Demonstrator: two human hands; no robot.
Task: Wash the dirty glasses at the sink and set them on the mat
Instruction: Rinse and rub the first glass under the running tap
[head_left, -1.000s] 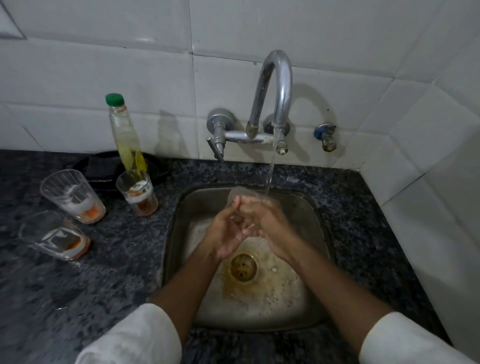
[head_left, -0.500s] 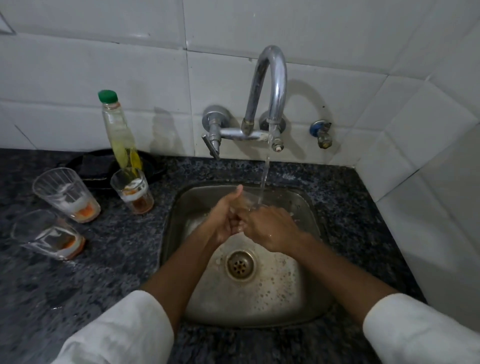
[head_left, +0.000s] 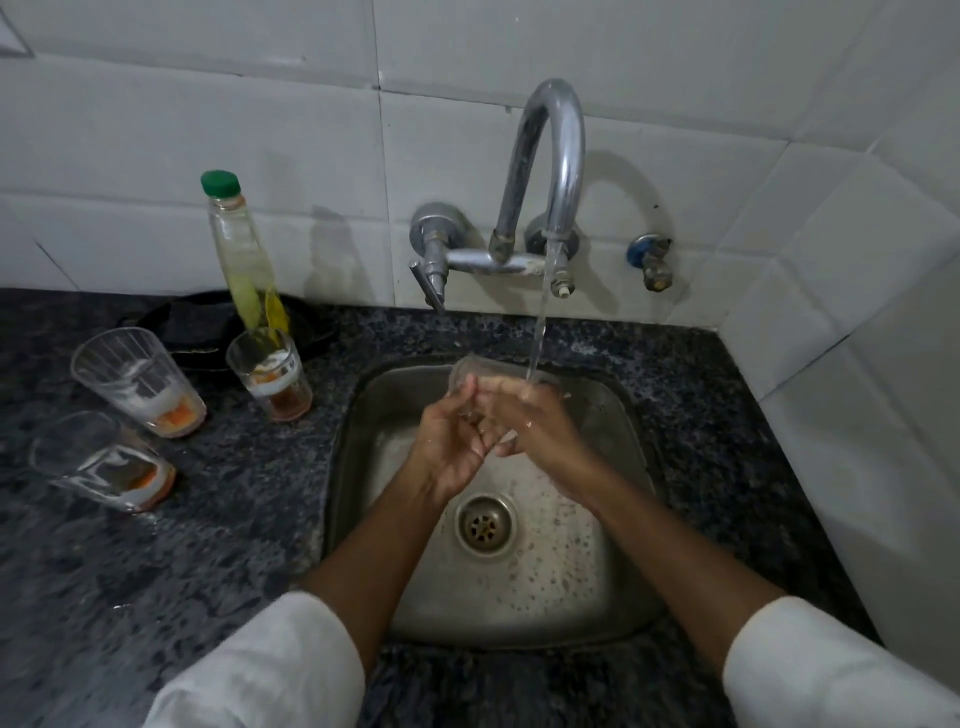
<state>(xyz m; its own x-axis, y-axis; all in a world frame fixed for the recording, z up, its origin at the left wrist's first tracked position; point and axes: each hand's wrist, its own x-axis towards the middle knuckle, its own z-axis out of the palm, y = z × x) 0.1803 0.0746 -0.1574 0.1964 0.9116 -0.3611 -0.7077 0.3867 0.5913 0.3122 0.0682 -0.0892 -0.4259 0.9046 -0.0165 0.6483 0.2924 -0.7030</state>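
Over the steel sink (head_left: 618, 582) both my hands hold a clear glass (head_left: 470, 370) under the running tap (head_left: 550, 171). My left hand (head_left: 447, 447) grips it from the left and my right hand (head_left: 535, 426) wraps it from the right, so only its rim shows. The water stream (head_left: 537, 332) lands on my right hand's fingers. Three dirty glasses with orange dregs stand on the counter to the left: a small one (head_left: 270, 376), a tall one (head_left: 137, 382) and a nearer one (head_left: 101, 460). A dark mat (head_left: 202, 322) lies behind them.
A bottle with a green cap (head_left: 239, 244) stands at the wall beside the mat. A second small valve (head_left: 652, 262) sits on the tiled wall to the tap's right. Dark speckled stone counter (head_left: 218, 535) surrounds the sink, and tiled walls close the back and right.
The brown water that stood around the drain has run off. My hands have stayed under the stream with the glass, turning it a little.
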